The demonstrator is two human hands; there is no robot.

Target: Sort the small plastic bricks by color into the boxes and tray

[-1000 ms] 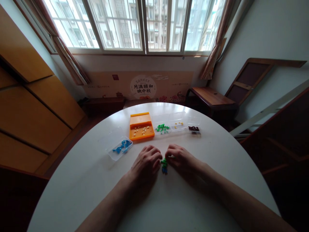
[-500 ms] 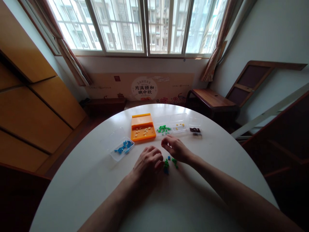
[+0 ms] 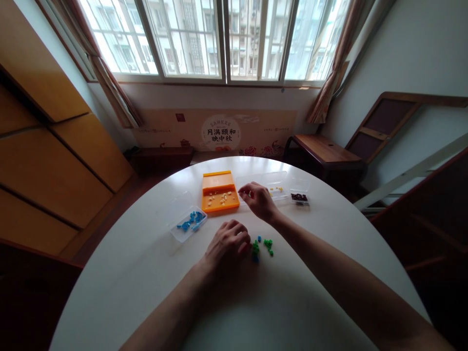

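My left hand (image 3: 229,240) rests on the table with its fingers curled closed. Its fingertips are beside a small upright stack of green and blue building bricks (image 3: 255,249); what they grip, if anything, is hidden. My right hand (image 3: 259,201) is over the clear box of green bricks (image 3: 251,194), covering most of them. A gap shows between its thumb and fingers, with green visible through it. Right of the stack lies a cluster of green bricks (image 3: 268,245), and a single blue brick (image 3: 259,239) sits just behind.
An orange tray (image 3: 220,205) holds pale small pieces. At its left stands a clear box (image 3: 180,235) with blue bricks. Farther right are a clear compartment (image 3: 281,196) with yellow pieces and a small box of dark pieces (image 3: 300,198). All stand on a round white table (image 3: 139,263).
My right hand has moved forward and left, from behind the loose bricks to over the green-brick box. My left hand stays beside the stack. The whole view has shifted slightly.
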